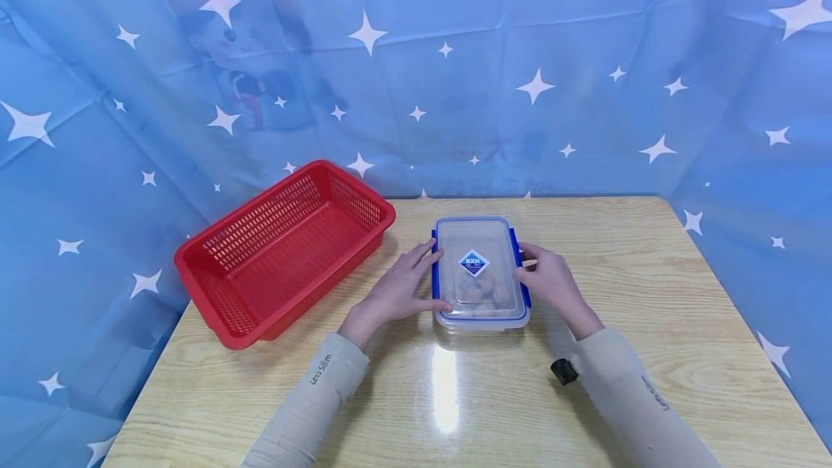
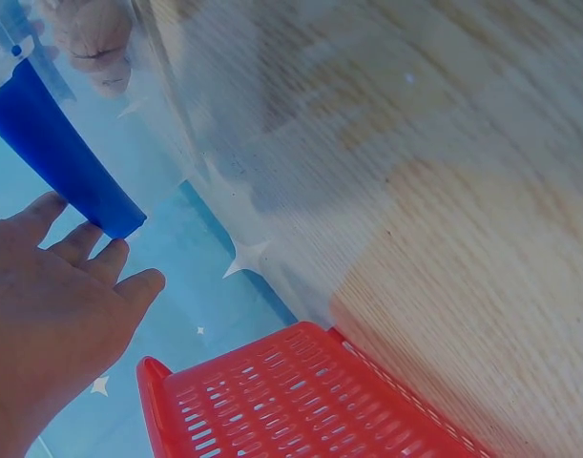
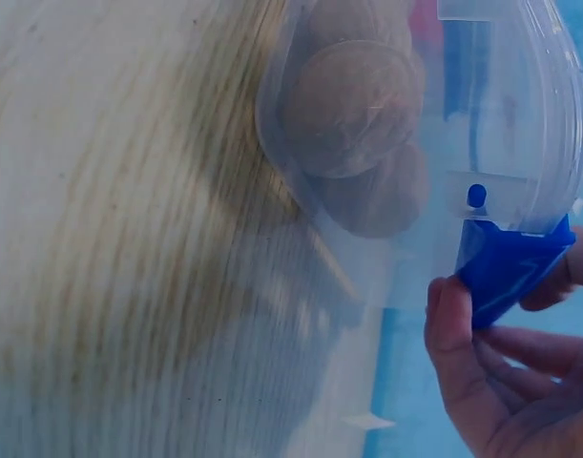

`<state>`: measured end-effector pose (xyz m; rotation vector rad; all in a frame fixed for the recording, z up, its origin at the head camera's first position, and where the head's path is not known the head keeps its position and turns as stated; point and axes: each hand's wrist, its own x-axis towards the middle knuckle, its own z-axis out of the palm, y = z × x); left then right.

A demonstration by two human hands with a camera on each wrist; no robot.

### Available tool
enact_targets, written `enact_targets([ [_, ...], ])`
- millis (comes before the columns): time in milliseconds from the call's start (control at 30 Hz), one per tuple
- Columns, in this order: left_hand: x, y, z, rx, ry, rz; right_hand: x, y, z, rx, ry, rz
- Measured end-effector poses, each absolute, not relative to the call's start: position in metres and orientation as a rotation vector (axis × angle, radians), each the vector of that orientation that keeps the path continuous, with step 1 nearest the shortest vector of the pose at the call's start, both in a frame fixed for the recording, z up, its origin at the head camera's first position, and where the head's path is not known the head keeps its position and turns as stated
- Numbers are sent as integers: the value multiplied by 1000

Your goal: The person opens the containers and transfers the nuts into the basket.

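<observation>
A clear lidded food container (image 1: 484,237) with blue side latches lies flat on the table, a blue diamond label on its lid. Several round tan things (image 3: 353,110) show through its wall, at the end nearer the person. My left hand (image 1: 399,287) rests spread along its left side, thumb on the lid's edge and fingertips against the left latch (image 2: 62,153). On the other side, my right hand (image 1: 552,280) pinches the right latch (image 3: 510,272) between thumb and fingers. That latch stands out from the wall in the right wrist view.
A red slotted plastic basket (image 1: 286,323) stands at the left of the wooden table (image 1: 650,273), set at an angle. Behind the table hangs a blue curtain (image 1: 455,128) with white stars. A small black object (image 1: 564,371) sits at the right sleeve's cuff.
</observation>
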<state>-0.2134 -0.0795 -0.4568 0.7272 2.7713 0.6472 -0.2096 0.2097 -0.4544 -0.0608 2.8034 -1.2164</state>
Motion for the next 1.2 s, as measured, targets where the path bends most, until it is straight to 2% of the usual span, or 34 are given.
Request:
enact_targets([
  [567,-216,-85,-454,707,2785,647,-220,211,-450,-90,2760,-1254],
  [733,-214,-89,-454,740,2763,609,-214,224,-455,-18,2631,-1416],
  [1200,-214,-78,-459,782,2763,611,-198,242,-457,-62,2682,-1488],
])
